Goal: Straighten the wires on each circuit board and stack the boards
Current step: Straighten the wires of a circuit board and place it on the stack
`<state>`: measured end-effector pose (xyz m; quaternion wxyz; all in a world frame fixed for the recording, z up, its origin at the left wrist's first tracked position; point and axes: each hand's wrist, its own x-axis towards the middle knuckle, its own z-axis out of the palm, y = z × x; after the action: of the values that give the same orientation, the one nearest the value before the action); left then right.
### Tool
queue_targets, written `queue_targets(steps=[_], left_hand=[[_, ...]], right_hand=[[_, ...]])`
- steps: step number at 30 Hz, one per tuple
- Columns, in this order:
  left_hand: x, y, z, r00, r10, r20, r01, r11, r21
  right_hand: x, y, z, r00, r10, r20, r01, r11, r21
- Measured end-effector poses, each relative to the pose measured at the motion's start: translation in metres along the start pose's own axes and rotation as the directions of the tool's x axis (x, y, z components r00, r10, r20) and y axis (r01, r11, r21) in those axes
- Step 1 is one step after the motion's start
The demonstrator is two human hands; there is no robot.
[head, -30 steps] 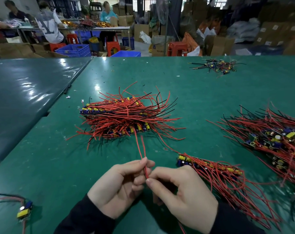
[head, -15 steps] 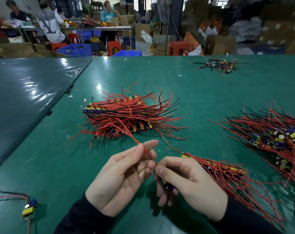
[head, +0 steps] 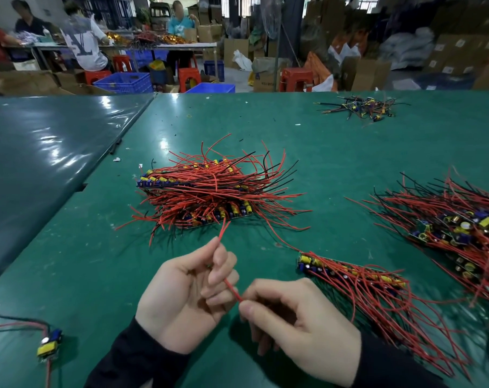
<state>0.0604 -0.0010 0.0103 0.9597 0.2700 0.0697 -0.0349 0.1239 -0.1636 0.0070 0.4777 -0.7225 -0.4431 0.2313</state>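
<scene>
wires, red ones, are running between both hands in the head view, low and centre over the green counter. the left hand is pinching the strand between thumb and curled fingers, with the loose tip sticking up past its fingertips toward the big stacked heap. the right hand is pinching the lower end; its board is hidden under the fingers, so i cannot tell how it sits. compared with half a second ago, the hands are further apart and a longer stretch of wire is showing taut between them, which reads as a straightening stroke under way on this board, not yet stacked. a neat row of boards is lying just right of the hands, an unsorted pile further right, one stray board at lower left.
</scene>
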Motion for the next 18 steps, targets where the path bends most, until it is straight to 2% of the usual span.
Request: queue_targets(steps=[4,8,12,15,18], left_hand=[[-0.0004,0.0043,-0.0002,0.997,0.031,-0.063,-0.035,0.997,-0.064],[-0.0047,0.0078,0.0001,1.000,0.021,0.011,-0.021,0.999,-0.036],[-0.0045,0.0089,0.0011,0.997,0.073,-0.028,-0.074,0.997,-0.031],[-0.0065,0.0095,0.0016,0.999,0.046,-0.022,-0.046,0.998,-0.033],[-0.0074,0.0088,0.0045,0.994,0.046,-0.095,-0.047,0.999,-0.008]], right_hand=[[0.0013,0.0038,-0.0037,0.999,-0.001,-0.034,-0.001,0.999,-0.052],[0.0012,0.0023,-0.0015,1.000,-0.025,0.001,0.025,0.997,-0.074],[0.0005,0.0023,-0.0021,0.999,-0.036,-0.013,0.035,0.995,-0.093],[-0.0010,0.0022,-0.0013,0.999,-0.036,0.004,0.036,0.993,-0.113],[-0.0023,-0.0002,0.0024,0.999,-0.037,0.015,0.038,0.994,-0.099]])
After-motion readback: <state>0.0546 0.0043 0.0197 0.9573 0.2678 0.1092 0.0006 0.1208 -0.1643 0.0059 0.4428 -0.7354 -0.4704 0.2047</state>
